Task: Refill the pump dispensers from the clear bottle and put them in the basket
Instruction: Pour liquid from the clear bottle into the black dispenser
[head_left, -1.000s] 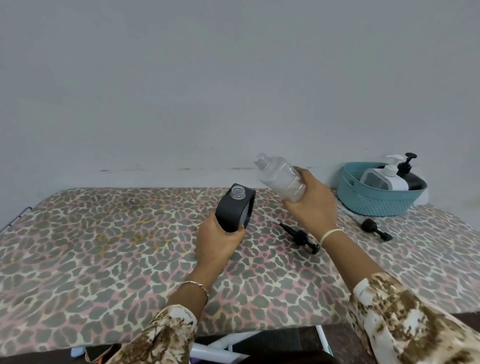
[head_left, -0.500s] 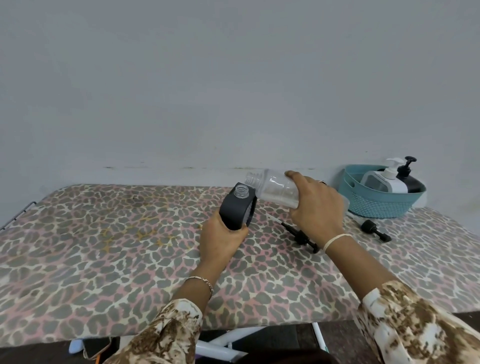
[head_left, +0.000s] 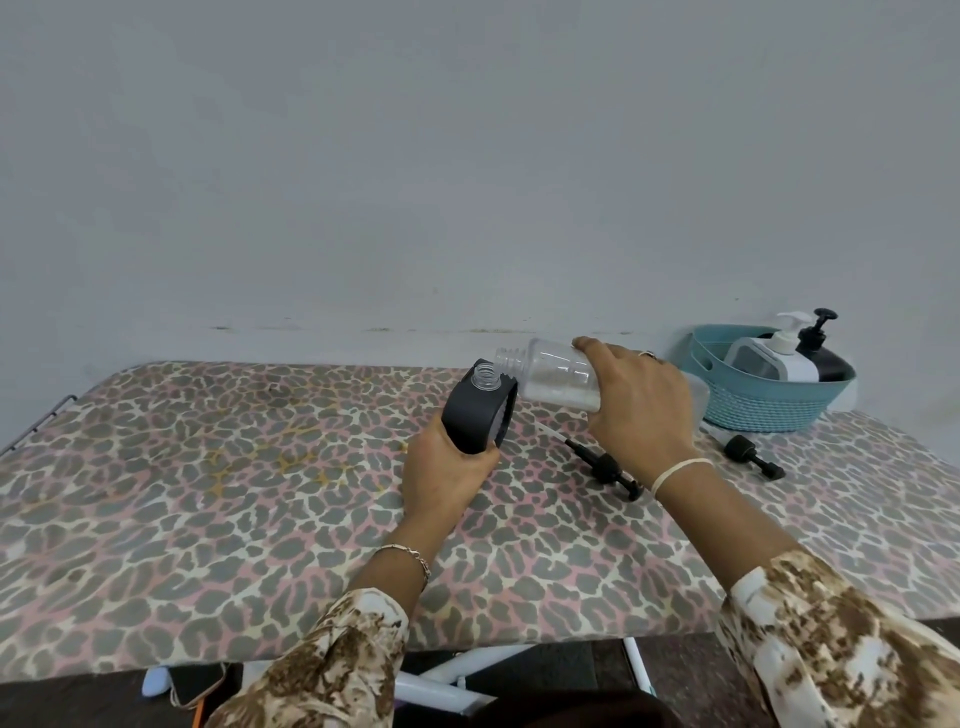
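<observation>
Pouring: right hand (head_left: 639, 405) curls round the bottle (head_left: 556, 376), tipped nearly level, its mouth just beside the dispenser's (head_left: 475, 415) open neck.
Left hand (head_left: 447, 467): grips the dispenser's lower end, holding it tilted toward the bottle.
Table (head_left: 208, 493): leopard-print cover; two loose pumps (head_left: 605, 465) (head_left: 748, 452) lie right of the hands.
Basket (head_left: 753, 410): teal, far right by the wall (head_left: 467, 156) — a white dispenser (head_left: 774, 364) and a dark dispenser (head_left: 826, 361) stand inside.
Room: plain pale wall behind.
</observation>
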